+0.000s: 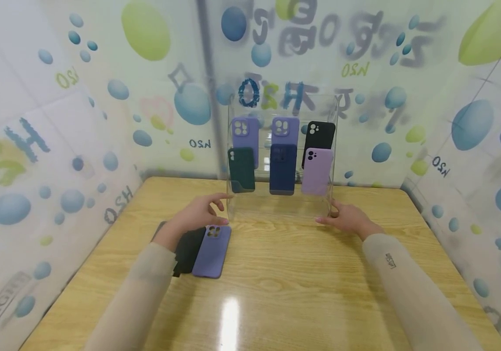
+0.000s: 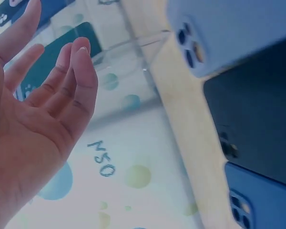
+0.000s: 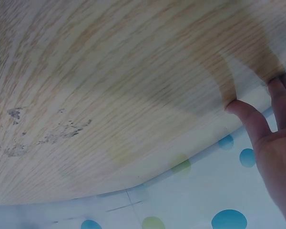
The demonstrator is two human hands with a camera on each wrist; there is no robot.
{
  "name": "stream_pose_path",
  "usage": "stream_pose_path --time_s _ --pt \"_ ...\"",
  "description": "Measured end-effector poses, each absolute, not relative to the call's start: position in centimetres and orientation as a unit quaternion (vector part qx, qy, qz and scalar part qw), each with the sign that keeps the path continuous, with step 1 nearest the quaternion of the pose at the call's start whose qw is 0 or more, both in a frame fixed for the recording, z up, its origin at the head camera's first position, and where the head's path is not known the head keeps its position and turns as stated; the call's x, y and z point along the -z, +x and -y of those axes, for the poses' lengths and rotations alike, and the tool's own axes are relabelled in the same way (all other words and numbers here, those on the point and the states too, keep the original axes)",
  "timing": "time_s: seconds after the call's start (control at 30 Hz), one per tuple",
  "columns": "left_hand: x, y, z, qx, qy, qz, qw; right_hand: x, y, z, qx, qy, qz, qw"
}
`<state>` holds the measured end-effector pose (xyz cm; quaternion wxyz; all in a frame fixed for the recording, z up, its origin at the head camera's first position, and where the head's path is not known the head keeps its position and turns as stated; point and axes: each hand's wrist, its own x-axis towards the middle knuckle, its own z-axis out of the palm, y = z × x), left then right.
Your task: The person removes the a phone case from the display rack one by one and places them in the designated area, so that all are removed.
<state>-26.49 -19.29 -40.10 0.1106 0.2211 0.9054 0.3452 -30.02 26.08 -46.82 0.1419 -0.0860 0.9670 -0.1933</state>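
Note:
A clear acrylic display stand (image 1: 277, 207) stands upright on the table, holding phone cases in two rows. The upper row has two purple cases (image 1: 285, 129) and a black case (image 1: 322, 130); below are a dark green case (image 1: 242, 170), a navy case (image 1: 283, 170) and a lilac case (image 1: 317, 171). At the stand's lower left side, my left hand (image 1: 200, 212) has loosely bent fingers, thumb and index apart, fingertips right at the edge. My right hand (image 1: 349, 218) grips the lower right corner, thumb in front and fingers along the side.
Left of the stand, a purple phone case (image 1: 212, 251) and black cases (image 1: 189, 251) lie on the wooden table (image 1: 298, 282), partly under my left forearm. Patterned walls (image 1: 167, 122) rise behind the table and on both sides.

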Motion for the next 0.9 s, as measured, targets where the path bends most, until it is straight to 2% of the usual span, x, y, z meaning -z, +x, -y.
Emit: stream_pose_path --time_s 0.4,0.73,0.9 --pt "36.8 -29.1 18.1 -0.364 0.219 -0.903 0.065 47.2 -30.2 -26.3 0.185 -0.083 -0.969 0.142" --pt "35.7 -32.7 17.3 -0.342 0.214 -0.913 -0.068 46.9 -30.1 -26.1 0.183 -0.082 -0.97 0.139" --pt "35.8 -33.9 17.0 -0.302 0.197 -0.929 -0.088 47.1 -30.0 -26.1 0.18 -0.088 -0.971 0.133"
